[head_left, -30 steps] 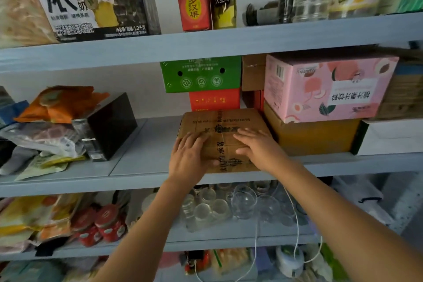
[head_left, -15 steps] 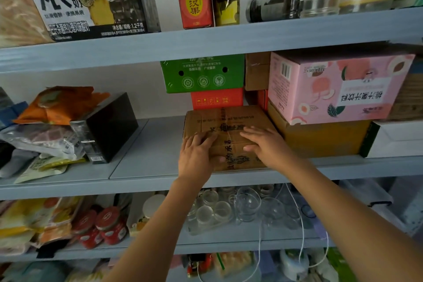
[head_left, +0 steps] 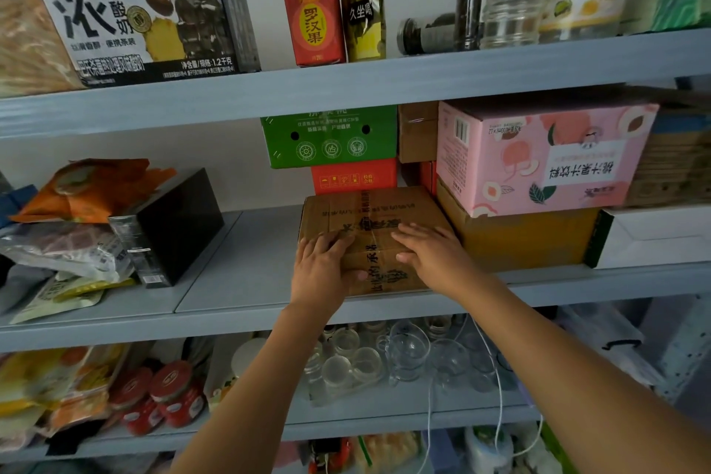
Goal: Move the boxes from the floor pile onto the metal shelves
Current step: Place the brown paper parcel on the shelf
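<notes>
A flat brown cardboard box (head_left: 375, 212) with printed tape lies on the middle metal shelf (head_left: 246, 273), its far end against a red box (head_left: 352, 177). My left hand (head_left: 321, 269) lies flat on the box's near left part, thumb down its front face. My right hand (head_left: 433, 254) presses flat on the near right part with straight fingers. The box's right side is next to a yellow-brown carton (head_left: 527, 239).
A green box (head_left: 329, 138) sits on the red one. A pink drinks carton (head_left: 538, 158) tops the yellow-brown carton. A black box (head_left: 173, 227) and snack bags (head_left: 65, 242) fill the shelf's left. Glass cups (head_left: 384, 358) stand on the shelf below. Milk carton (head_left: 134, 8) above.
Both hands have slid the brown box a little deeper onto the shelf, toward the red box. The hands keep their flat hold on its near end.
</notes>
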